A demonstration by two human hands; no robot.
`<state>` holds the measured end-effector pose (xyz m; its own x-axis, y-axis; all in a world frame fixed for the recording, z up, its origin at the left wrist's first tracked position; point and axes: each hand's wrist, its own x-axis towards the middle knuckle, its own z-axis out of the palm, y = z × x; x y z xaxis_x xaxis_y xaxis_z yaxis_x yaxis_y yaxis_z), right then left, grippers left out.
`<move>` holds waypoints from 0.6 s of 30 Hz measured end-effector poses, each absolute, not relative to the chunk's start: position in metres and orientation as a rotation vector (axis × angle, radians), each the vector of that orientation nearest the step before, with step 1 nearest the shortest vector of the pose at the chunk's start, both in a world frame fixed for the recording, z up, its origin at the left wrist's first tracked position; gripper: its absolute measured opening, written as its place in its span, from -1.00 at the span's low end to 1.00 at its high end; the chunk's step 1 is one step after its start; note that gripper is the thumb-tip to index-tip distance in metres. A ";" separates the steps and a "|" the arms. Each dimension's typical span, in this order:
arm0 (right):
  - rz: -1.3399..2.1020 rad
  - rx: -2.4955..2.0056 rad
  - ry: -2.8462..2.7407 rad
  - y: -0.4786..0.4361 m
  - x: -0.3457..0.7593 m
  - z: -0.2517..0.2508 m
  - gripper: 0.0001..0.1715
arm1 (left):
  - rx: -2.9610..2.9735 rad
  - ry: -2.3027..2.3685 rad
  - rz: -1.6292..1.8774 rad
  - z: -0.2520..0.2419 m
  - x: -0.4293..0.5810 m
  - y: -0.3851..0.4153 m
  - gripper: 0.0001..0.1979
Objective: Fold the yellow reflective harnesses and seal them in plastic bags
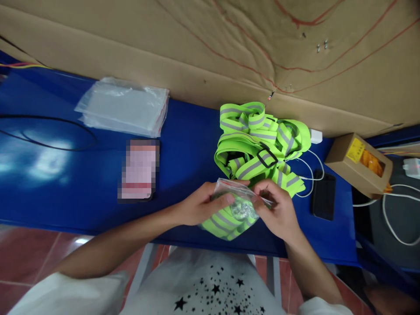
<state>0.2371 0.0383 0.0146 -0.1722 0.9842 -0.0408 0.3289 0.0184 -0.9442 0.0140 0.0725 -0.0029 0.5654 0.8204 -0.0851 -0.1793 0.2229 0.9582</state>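
Note:
A clear zip-lock bag is between my two hands at the front edge of the blue table. Folded neon-yellow reflective straps show through its plastic. My left hand grips the bag's left side, thumb pressed on the front near the top. At the right end of the bag's mouth, the fingers of my right hand pinch the plastic rim. Just beyond both hands lies a heap of loose neon-yellow reflective straps with grey stripes and a black buckle.
A stack of clear plastic bags lies at the back left, with a blurred-screen phone nearer me. On the right are a dark phone, a white cable and a cardboard box holding something orange. A cardboard-covered panel rises behind the table.

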 end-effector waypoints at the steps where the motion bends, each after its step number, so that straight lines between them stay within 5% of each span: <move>1: 1.180 -1.373 -1.594 0.038 0.237 0.014 -0.90 | 1.162 0.686 0.768 -0.003 0.014 0.072 -0.72; 13: 1.301 -1.357 -1.648 0.041 0.241 0.019 -0.95 | 1.347 0.585 0.643 -0.015 0.012 0.069 -0.51; 18: 1.385 -1.372 -1.588 0.043 0.248 0.018 -0.94 | 1.229 0.819 0.767 -0.015 0.013 0.071 -0.70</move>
